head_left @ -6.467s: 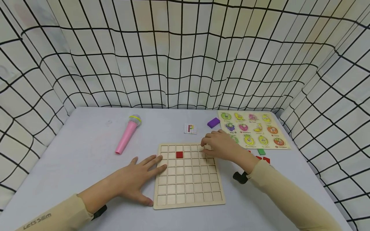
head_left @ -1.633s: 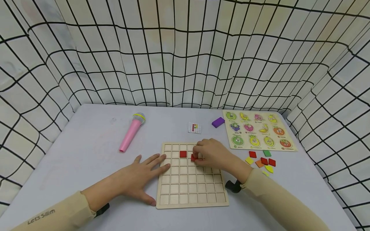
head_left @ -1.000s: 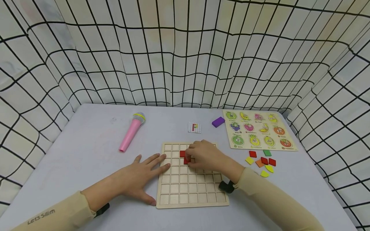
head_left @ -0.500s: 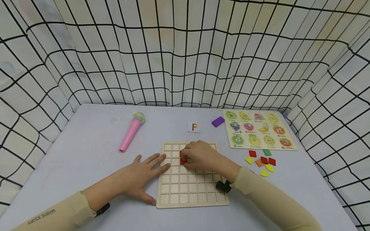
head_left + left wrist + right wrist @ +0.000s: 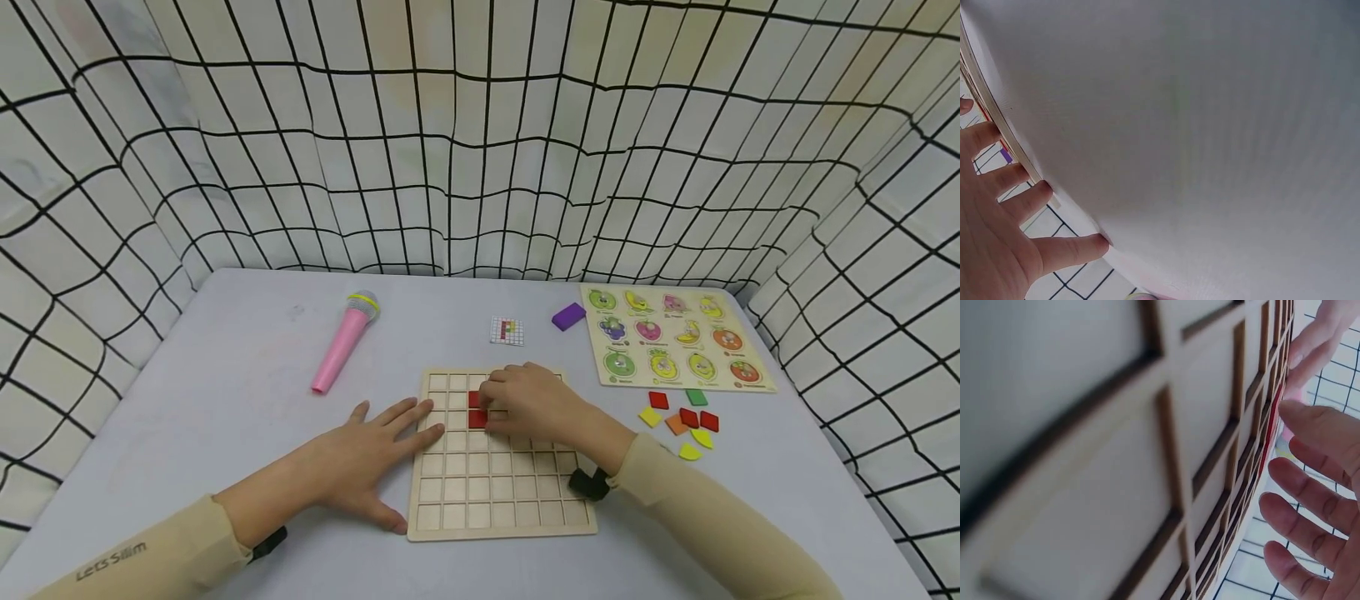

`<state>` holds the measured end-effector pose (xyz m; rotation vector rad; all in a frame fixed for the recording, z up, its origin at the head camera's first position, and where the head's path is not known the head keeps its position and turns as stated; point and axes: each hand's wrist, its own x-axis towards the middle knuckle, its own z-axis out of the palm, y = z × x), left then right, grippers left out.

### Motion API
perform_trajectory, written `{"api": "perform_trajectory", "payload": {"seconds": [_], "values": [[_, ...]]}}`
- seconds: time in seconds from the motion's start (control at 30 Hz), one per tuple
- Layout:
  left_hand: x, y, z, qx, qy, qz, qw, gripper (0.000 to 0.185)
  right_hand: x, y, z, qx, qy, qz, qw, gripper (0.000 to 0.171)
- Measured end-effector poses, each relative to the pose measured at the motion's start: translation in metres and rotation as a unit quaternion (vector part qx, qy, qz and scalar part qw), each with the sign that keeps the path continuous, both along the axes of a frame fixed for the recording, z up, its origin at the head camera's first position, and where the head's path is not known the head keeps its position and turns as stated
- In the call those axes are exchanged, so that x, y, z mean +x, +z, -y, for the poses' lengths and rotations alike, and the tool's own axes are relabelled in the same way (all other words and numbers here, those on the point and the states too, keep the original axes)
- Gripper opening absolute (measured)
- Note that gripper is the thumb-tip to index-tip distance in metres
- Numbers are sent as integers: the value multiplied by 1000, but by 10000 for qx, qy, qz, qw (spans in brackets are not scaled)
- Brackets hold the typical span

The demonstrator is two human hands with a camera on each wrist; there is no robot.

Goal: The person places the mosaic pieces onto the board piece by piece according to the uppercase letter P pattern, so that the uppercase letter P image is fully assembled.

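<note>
- A person in cream sleeves works at a pale grey desk (image 5: pixel 225 400) enclosed by white cloth walls with a black grid pattern.
- A wooden grid board (image 5: pixel 501 492) lies flat on the desk in front of the person, divided into small square cells.
- The left hand (image 5: pixel 360 462) rests flat on the desk, fingers straight and spread — the fingertips touch the board's left edge. It grips nothing.
- The right hand (image 5: pixel 528 404) lies over the upper middle of the board, fingers gently bent and loose, fingertips resting at two red tiles (image 5: pixel 476 410). It does not clasp them.
- The red tiles sit in neighbouring cells, one directly below the other, in the board's upper rows, left of centre.
- Loose coloured tiles (image 5: pixel 681 418) — red, green, yellow and orange — lie on the desk just right of the board.
- Beyond them lies a fruit puzzle board (image 5: pixel 675 340), with a purple block (image 5: pixel 568 316) near its left edge.
- A small pattern card (image 5: pixel 507 331) lies just behind the grid board.
- A pink toy microphone (image 5: pixel 343 342) lies well to the left, apart from both hands.
- The wrist views show only close, blurred parts of the board, desk and fingers.
</note>
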<state>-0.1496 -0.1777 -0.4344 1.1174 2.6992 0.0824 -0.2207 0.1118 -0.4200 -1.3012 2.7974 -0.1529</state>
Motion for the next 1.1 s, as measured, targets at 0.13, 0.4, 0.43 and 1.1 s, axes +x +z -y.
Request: {"api": "perform_trajectory", "payload": {"seconds": [0.13, 0.4, 0.43, 1.1], "values": [[0, 0, -1, -9, -5, -18, 10000, 119, -3, 0, -12, -61, -96, 76, 9999, 19], [0, 0, -1, 48, -15, 29, 10000, 118, -4, -1, -40, -231, -245, 59, 9994, 23], [0, 0, -1, 45, -17, 35, 10000, 118, -4, -1, -44, -265, -270, 53, 9993, 23], [0, -1, -1, -4, -52, -39, 10000, 119, -5, -1, -111, -11, -1002, -253, 9946, 23]]}}
